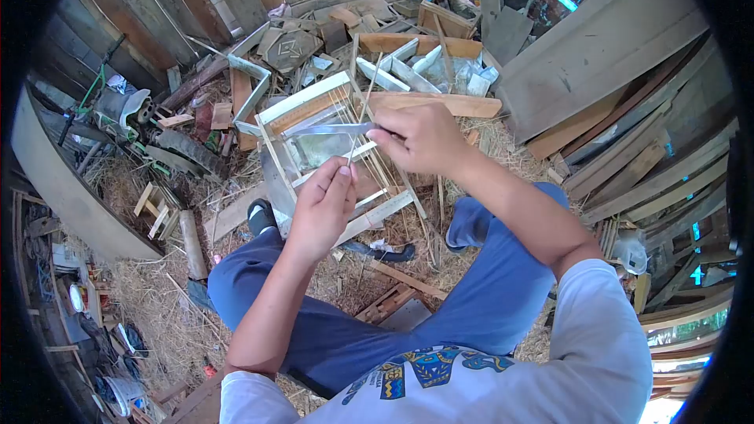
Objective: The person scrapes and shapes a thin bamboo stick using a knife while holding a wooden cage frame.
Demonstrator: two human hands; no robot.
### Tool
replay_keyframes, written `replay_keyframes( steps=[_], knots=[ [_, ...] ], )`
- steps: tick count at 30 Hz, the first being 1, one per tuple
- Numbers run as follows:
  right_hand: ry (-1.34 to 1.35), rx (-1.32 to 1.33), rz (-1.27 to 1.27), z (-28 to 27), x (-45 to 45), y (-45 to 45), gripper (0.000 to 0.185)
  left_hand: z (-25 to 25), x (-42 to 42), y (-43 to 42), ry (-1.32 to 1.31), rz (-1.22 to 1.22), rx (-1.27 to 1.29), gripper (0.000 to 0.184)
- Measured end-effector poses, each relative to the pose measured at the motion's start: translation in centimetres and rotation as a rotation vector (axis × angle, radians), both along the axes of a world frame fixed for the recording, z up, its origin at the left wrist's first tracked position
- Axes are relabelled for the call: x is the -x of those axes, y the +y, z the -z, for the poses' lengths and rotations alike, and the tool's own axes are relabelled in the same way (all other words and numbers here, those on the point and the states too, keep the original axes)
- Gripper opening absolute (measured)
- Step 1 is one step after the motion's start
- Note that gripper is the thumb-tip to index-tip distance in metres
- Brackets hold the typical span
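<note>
My right hand (424,138) is closed around a knife, its handle hidden in my fingers. The knife's shiny blade (330,129) points left, above a pale wooden frame (305,104). Lower and to the left, my left hand (323,202) pinches a thin wooden stick (352,152) that rises toward the knife. I cannot tell whether blade and stick touch. Below both hands stands the wooden frame, with slats across it and several thin sticks (380,174) lying over its right side.
Scrap wood (306,49) is heaped beyond the frame. Large boards (597,39) lean at the right, and a curved panel (71,188) stands at the left near a green-framed machine (118,114). Straw (177,322) covers the floor around my legs.
</note>
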State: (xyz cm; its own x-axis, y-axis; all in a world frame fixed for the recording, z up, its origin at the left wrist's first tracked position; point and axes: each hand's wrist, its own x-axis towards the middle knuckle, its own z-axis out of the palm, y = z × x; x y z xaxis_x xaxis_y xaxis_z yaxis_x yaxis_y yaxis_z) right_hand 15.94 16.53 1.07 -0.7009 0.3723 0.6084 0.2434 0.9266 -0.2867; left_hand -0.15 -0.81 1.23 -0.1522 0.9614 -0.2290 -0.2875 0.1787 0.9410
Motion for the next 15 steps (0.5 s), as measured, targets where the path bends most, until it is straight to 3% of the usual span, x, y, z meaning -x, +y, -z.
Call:
replay_keyframes(
  steps=[3,5,7,9,11,15],
  knots=[
    [-0.134,0.213,0.166,0.0,-0.1,2.4,0.026,0.3,0.4,0.5,0.034,-0.045,0.008,0.02],
    [-0.173,0.189,0.181,-0.3,0.0,2.3,0.028,-0.2,0.3,0.4,0.033,-0.038,0.012,0.02],
    [-0.013,-0.013,0.012,-0.8,0.0,0.7,0.03,-0.4,0.1,0.3,0.037,-0.029,0.021,0.02],
    [0.044,-0.014,0.019,0.7,-0.4,3.2,0.029,-0.1,-0.2,-0.1,-0.014,-0.006,-0.004,0.019],
    [-0.113,0.265,0.39,1.3,-1.3,7.4,0.029,-0.6,-0.1,-0.3,-0.095,0.014,0.085,0.019],
    [0.066,0.371,0.456,0.8,-2.0,8.0,0.028,-1.0,0.6,0.1,-0.258,0.003,0.155,0.02]
  ],
)
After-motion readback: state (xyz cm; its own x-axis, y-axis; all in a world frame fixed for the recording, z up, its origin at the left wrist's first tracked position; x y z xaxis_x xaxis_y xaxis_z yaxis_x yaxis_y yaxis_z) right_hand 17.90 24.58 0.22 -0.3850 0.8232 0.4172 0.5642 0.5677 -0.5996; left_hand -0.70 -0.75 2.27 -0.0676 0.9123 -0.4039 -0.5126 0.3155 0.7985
